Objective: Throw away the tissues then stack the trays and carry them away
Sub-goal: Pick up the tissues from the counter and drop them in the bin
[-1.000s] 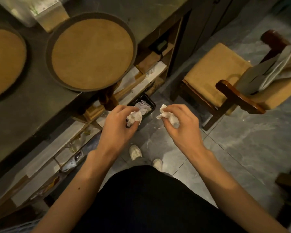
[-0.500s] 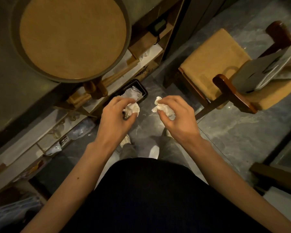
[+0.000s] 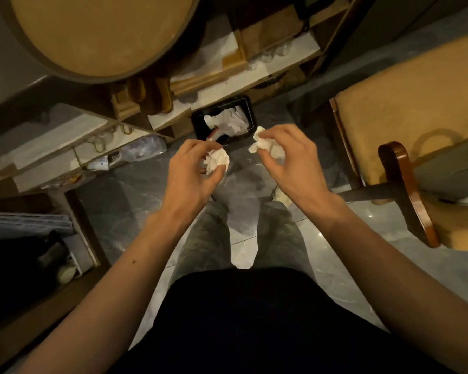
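As a round, cork-lined tray (image 3: 97,31) sits up left, the left hand (image 3: 192,171) pinches a crumpled tissue (image 3: 217,159); the right hand (image 3: 287,163) grips another wad (image 3: 262,143), both just short of a black rectangular bin (image 3: 223,122).

Floor (image 3: 135,195): grey shiny tiles with pale marks, like marble
Counter (image 3: 8,63): dark grey top at the upper left, seen from above
Shelves (image 3: 222,63): wooden, open, under the counter, with pale boards
On the shelves: clear glasses (image 3: 268,55) and wooden pieces, hard to make out
Chair (image 3: 405,109): on the right, with a yellow seat and a shiny brown wooden arm
Light: dim and warm, with little bright spots on the tiles near the chair
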Tool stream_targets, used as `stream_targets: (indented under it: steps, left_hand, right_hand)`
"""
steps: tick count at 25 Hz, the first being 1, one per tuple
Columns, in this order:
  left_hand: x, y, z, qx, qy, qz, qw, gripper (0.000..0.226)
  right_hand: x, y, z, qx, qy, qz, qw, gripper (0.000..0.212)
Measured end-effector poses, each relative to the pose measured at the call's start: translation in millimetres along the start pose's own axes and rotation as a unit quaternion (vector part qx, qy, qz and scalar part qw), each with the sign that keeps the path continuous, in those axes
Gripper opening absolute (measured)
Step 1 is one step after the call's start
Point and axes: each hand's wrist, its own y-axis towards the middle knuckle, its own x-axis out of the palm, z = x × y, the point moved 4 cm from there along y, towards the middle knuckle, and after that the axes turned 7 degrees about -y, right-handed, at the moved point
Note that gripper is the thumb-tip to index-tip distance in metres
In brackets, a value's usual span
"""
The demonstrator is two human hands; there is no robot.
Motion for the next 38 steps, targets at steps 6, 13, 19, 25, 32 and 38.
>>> stream_targets:
  steps: [6, 13, 19, 25, 32, 38]
  left_hand:
    - [54, 34, -38, -0.035, -0.02, 0.023, 0.999, 0.032]
    - [119, 99, -147, -0.053, -0.014, 0.023, 0.998, 0.034]
    - [171, 154, -253, -0.055, 0.033, 0.017, 0.998, 0.038]
    - [211, 195, -312, -0.067, 0.021, -0.007, 0.998, 0.04]
    - [227, 227, -357, -0.139, -0.019, 0.037, 0.989, 0.039]
    - [225, 236, -363, -0.157, 0.012, 0.038, 0.987, 0.044]
  right_hand:
    - [42, 34, 58, 0.001, -0.007, -0.007, 1.0, 0.027]
    - [154, 71, 142, 0.019, -0.01, -0.01, 1.0, 0.03]
    - [252, 107, 208, -0.001, -0.052, -0.039, 0.998, 0.031]
    - [316, 133, 259, 0.017, -0.036, -0.079, 0.996, 0.031]
    - [352, 171, 279, 0.036, -0.047, -0.119, 0.991, 0.04]
    - [352, 167, 274, 0.002, -0.061, -0.108, 0.992, 0.04]
